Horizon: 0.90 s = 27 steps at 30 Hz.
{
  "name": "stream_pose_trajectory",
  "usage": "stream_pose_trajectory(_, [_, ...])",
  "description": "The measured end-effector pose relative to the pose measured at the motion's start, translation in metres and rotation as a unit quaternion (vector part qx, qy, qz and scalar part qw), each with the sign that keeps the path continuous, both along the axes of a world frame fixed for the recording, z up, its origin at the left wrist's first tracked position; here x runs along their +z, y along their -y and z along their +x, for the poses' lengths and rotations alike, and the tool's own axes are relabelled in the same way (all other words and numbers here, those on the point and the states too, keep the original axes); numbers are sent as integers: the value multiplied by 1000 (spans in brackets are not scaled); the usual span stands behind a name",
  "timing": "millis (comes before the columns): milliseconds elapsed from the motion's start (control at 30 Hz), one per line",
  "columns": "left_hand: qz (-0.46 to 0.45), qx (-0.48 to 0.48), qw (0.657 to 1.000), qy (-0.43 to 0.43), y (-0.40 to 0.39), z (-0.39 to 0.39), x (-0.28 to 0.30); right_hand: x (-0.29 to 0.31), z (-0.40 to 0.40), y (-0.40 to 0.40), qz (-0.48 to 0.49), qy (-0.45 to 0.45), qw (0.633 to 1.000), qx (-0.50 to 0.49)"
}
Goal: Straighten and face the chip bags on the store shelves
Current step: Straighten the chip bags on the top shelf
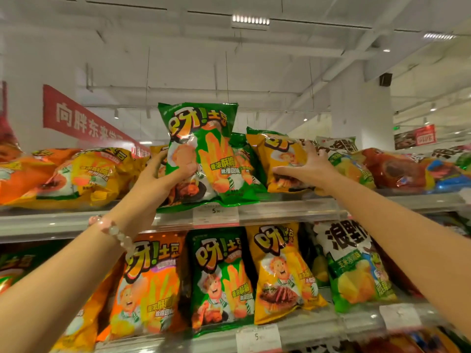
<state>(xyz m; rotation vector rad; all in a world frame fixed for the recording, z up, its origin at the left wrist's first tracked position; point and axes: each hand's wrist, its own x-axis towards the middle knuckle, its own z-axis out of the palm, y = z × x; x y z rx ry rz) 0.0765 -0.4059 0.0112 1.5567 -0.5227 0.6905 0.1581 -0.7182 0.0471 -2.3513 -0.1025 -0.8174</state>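
A green chip bag [204, 146] stands upright at the front of the top shelf [280, 212], its face turned toward me. My left hand [163, 179] grips its lower left side, thumb across the front. To its right lies a yellow chip bag [277, 154], tilted back on the shelf. My right hand [305, 169] rests on that bag's right side with fingers spread and curled round its edge. Other bags lie flat along the top shelf.
Orange and yellow bags [76, 177] lie flat at the left of the top shelf, red and white bags [397, 169] at the right. The lower shelf [305, 329] holds upright orange, green, yellow and white bags. Price tags [216, 215] hang on the shelf rail.
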Motion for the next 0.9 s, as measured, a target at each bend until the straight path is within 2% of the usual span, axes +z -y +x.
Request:
stream_pose_trajectory(67, [-4, 11, 1000, 2, 2, 1, -2, 1, 4, 0, 13, -16, 1000, 20])
stream_pose_trajectory(267, [-6, 22, 1000, 19, 4, -6, -4, 2, 8, -5, 47, 22, 998, 21])
stream_pose_trajectory(500, [-10, 27, 999, 27, -14, -18, -4, -3, 2, -17, 153, 74, 985, 36])
stream_pose_trajectory(633, [-19, 45, 998, 28, -38, -26, 0, 7, -15, -42, 129, 137, 982, 2])
stream_pose_trajectory(900, [-21, 65, 996, 49, -100, -61, 10, 38, -51, -142, 93, 166, 978, 87])
